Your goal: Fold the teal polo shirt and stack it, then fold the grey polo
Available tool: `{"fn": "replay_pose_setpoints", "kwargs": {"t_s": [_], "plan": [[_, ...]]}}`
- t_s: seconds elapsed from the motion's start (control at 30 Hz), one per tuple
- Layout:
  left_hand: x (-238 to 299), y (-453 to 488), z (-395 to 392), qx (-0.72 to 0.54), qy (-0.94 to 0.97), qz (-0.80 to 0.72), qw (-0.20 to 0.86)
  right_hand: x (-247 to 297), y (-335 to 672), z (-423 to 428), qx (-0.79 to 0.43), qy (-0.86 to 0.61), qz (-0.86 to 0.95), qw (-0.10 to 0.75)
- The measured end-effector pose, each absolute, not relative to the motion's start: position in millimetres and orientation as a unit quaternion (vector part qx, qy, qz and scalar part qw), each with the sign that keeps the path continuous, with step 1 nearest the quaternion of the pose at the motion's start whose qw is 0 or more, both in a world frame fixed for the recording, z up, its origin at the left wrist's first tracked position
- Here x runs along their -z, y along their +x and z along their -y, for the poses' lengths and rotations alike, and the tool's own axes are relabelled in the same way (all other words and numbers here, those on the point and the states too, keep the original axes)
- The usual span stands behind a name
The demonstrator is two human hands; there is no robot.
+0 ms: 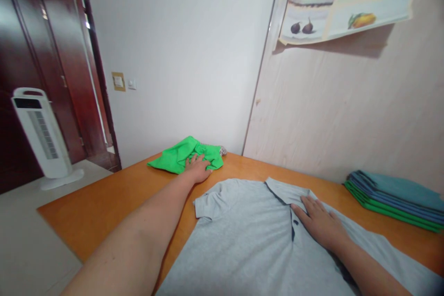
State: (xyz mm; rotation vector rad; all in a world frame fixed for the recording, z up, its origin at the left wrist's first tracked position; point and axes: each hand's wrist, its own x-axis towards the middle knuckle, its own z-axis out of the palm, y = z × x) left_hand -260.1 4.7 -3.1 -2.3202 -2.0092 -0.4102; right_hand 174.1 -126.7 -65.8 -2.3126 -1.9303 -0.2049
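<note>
A grey polo shirt [243, 236] lies spread on the orange-brown table, its collar pointing away from me and its dark-edged placket partly open. My right hand [322, 224] rests flat on the shirt beside the collar and placket, fingers stretched out. My left arm reaches across to the far side, where my left hand [198, 169] lies on a crumpled bright green cloth [173, 155] with its fingers apart. Behind the green cloth, a small patterned item [223, 151] peeks out, mostly hidden.
On the right of the table [111, 199] sits a stack of folded blue and green clothes [395, 199] against the wall. A white tower fan [45, 136] stands on the floor at left, near a dark red door [62, 55]. Fruit pictures [312, 14] hang at upper right.
</note>
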Motion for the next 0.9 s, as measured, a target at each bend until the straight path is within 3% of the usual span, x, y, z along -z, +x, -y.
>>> {"fn": "replay_pose_setpoints", "kwargs": {"t_s": [0.27,0.43,0.53,0.7,0.9], "plan": [[2,-239,33,0.166,-0.808,0.565,0.023,60,171,129,0.058,-0.766,0.638,0.058],[0,-232,58,0.208,-0.823,0.508,-0.146,58,171,128,0.055,-0.765,0.639,0.059],[-1,-231,70,0.214,-0.805,0.521,-0.188,57,171,127,0.053,-0.765,0.639,0.056],[-11,-228,77,0.259,-0.773,0.553,-0.174,55,169,129,0.052,-0.766,0.638,0.056],[-38,-239,66,0.274,-0.754,0.594,-0.056,54,169,128,0.047,-0.768,0.636,0.055]]}}
